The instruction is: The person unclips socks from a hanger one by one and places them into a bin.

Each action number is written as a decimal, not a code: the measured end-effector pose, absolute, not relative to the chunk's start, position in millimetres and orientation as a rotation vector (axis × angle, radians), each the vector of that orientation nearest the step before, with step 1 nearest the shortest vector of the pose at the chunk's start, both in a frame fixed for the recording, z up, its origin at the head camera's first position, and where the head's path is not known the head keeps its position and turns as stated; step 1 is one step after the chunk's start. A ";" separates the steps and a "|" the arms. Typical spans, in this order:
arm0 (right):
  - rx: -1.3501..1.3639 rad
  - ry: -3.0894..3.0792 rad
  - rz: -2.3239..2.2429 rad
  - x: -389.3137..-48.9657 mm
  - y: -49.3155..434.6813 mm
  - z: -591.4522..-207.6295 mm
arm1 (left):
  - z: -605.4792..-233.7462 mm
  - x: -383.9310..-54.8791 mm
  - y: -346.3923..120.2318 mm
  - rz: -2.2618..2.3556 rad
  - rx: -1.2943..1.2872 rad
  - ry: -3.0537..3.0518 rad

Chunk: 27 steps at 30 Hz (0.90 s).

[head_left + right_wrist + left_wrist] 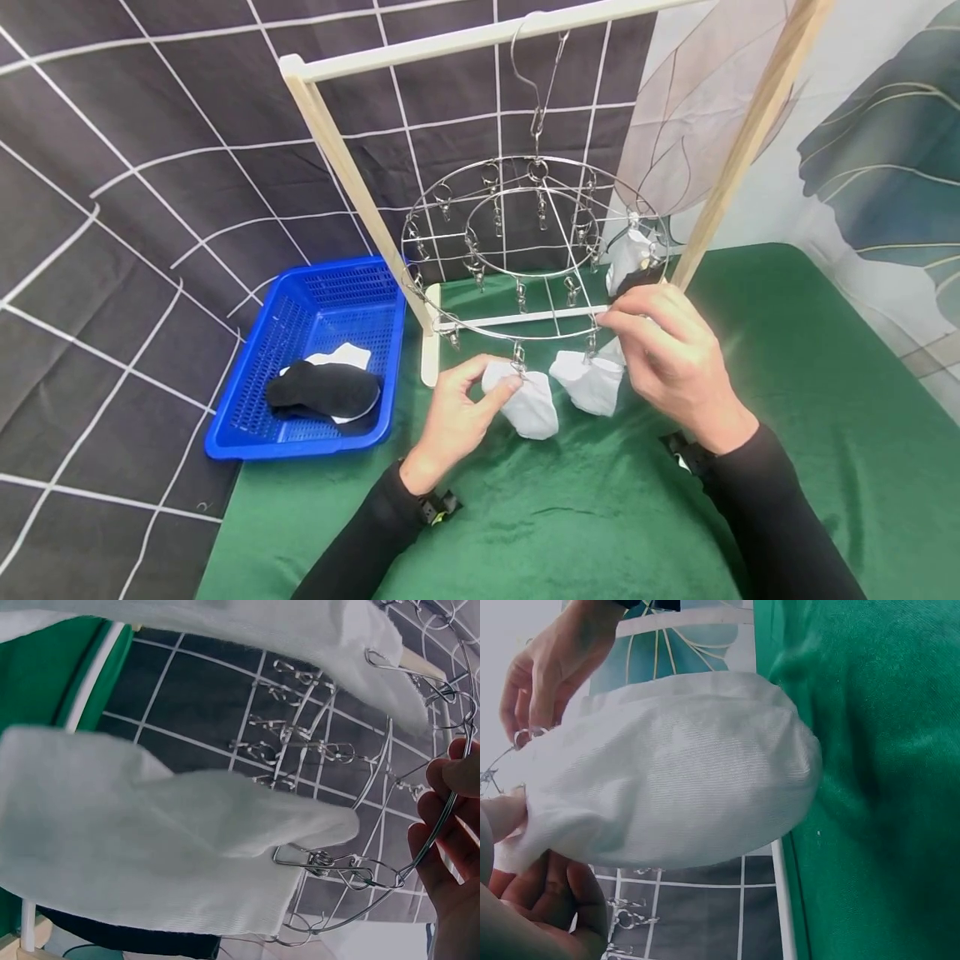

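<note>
A round metal clip hanger (537, 156) hangs from a wooden rack, with small clips around its rings. My left hand (459, 414) pinches a white sock (531, 407) at its upper edge, right by a clip. Beside it a second white sock (591, 382) hangs from a clip (321, 862) that bites its edge. My right hand (675, 354) grips the hanger's outer wire ring between thumb and fingers, above that second sock. Behind the right hand hang another white sock (628, 250) and a black piece of cloth (637, 279), partly hidden by the fingers.
On the left a blue plastic basket (225, 429) holds a black sock (322, 392) over white cloth (348, 356). The rack's wooden posts (352, 187) stand on either side of the hanger. Green cloth (570, 517) covers the table.
</note>
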State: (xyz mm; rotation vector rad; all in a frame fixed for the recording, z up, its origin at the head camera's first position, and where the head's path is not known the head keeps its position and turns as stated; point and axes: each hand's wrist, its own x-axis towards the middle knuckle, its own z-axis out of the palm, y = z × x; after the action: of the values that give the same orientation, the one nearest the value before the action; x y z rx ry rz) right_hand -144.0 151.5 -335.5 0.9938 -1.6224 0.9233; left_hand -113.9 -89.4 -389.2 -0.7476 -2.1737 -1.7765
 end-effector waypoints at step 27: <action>0.980 -1.861 1.125 -121.8 92.0 -379.8 | -396.6 -112.4 -86.2 -1.790 -0.810 -2.162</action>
State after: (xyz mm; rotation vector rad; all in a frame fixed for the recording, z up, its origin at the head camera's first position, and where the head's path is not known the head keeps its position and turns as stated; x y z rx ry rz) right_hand -121.8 92.0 -379.8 0.9805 -1.8608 1.1246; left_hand -112.4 -86.2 -396.6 -0.8095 -2.1622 -1.7895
